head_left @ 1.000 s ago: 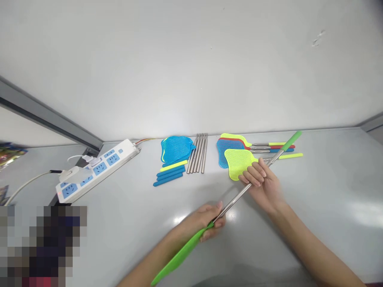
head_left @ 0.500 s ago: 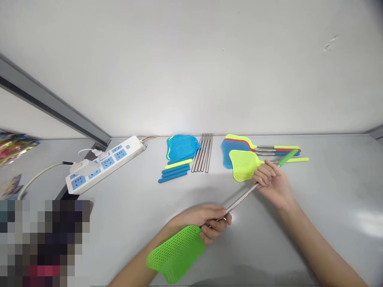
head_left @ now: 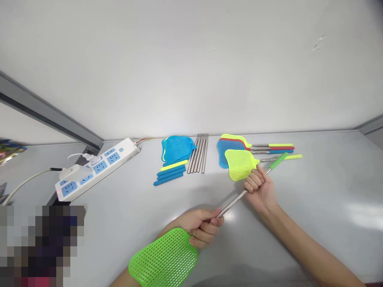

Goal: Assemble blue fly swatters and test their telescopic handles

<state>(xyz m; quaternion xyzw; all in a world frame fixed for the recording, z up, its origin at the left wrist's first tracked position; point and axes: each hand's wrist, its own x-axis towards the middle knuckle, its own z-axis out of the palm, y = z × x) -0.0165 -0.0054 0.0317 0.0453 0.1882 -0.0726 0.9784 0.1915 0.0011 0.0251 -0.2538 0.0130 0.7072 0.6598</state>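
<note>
A fly swatter (head_left: 166, 259) with a green mesh head, metal rod and green handle sleeve slants up to the right across the table. My left hand (head_left: 206, 228) is closed round its rod just above the head. Further up, my right hand (head_left: 259, 186) grips the same rod below the green sleeve (head_left: 278, 160). Behind the right hand lie several whole swatters; a yellow one (head_left: 239, 164) is on top, partly covering a blue one (head_left: 224, 155). Blue swatter heads (head_left: 178, 148) are stacked to the left, beside several bare metal rods (head_left: 197, 153).
Loose handle sleeves, several blue (head_left: 168, 179) and one yellow (head_left: 174, 165), lie below the stacked heads. A white power strip (head_left: 98, 169) with plugs and cables sits at the left. A grey wall (head_left: 191, 67) closes off the table's back. Shiny packaging (head_left: 10, 153) shows at far left.
The green head has swung lower left and turned its mesh face more towards me. Both hands stay closed on the rod. The whole view has shifted slightly.
</note>
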